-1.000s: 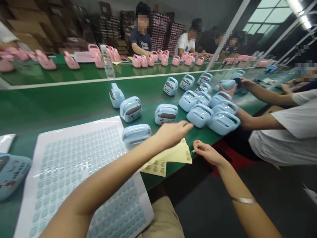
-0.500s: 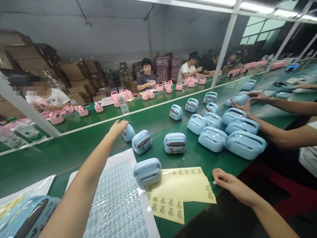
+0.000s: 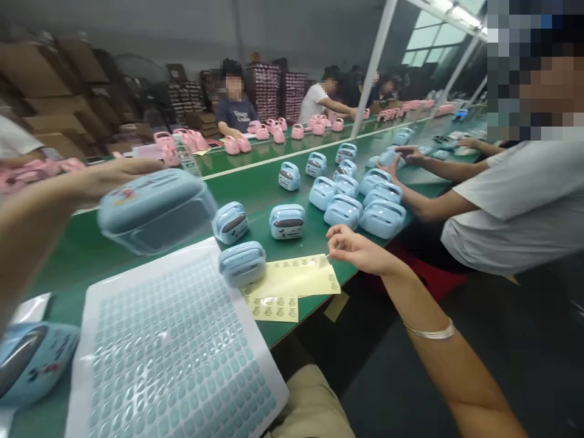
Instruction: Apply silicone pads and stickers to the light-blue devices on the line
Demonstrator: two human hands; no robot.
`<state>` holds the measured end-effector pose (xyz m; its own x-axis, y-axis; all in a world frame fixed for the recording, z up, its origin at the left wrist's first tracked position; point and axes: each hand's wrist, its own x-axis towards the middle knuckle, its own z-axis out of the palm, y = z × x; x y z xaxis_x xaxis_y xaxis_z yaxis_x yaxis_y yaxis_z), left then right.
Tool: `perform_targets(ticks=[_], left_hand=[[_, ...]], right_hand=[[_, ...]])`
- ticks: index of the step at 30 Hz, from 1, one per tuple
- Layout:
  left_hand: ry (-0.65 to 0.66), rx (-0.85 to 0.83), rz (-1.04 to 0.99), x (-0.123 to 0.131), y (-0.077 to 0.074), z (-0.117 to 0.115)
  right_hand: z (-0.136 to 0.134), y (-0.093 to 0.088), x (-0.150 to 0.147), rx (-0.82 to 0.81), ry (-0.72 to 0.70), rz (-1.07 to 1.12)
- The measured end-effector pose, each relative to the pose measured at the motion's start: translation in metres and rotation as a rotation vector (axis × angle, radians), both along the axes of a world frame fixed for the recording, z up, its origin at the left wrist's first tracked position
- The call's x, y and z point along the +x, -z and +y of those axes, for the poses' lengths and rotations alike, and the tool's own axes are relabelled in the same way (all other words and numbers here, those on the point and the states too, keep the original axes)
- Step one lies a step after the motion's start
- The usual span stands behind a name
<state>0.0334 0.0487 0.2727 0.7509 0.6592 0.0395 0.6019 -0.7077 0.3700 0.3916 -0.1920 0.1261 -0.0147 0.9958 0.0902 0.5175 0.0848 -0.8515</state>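
Observation:
My left hand [image 3: 121,173], partly blurred, grips a light blue rounded plastic housing [image 3: 155,210] from above, over the left part of the table. The housing shows a small cartoon print on its top and a clear, pale face toward me. My right hand [image 3: 358,249] is closed, fingertips pinched together near the table's front edge. A tiny whitish bit shows at its fingertips, too small to name. Beside that hand lie yellow sticker sheets [image 3: 296,277], with another blue housing [image 3: 243,263] resting at their left end. Under my left hand spreads a sheet of teal oval stickers [image 3: 177,340].
Two printed blue housings [image 3: 287,222] stand beyond the sheets, and several more [image 3: 344,212] are grouped to the right. A co-worker [image 3: 515,188] handles blue parts at the right. Another printed housing [image 3: 39,359] lies at lower left. Pink housings line the far side.
My left hand has drawn back toward me and left, bringing a blue housing off the table. The view has turned right; my right hand now appears beside the yellow sheets' far corner.

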Motion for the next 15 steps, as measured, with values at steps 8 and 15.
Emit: perform_targets(ticks=[8,15], left_hand=[[0.154,-0.293,-0.159,0.064,0.016,-0.05],[0.179,-0.265,-0.099,0.076,0.024,-0.066]], right_hand=[[-0.016,-0.099,-0.095,0.635,-0.086,-0.295],[-0.016,-0.099,-0.112,0.66,-0.11,-0.3]])
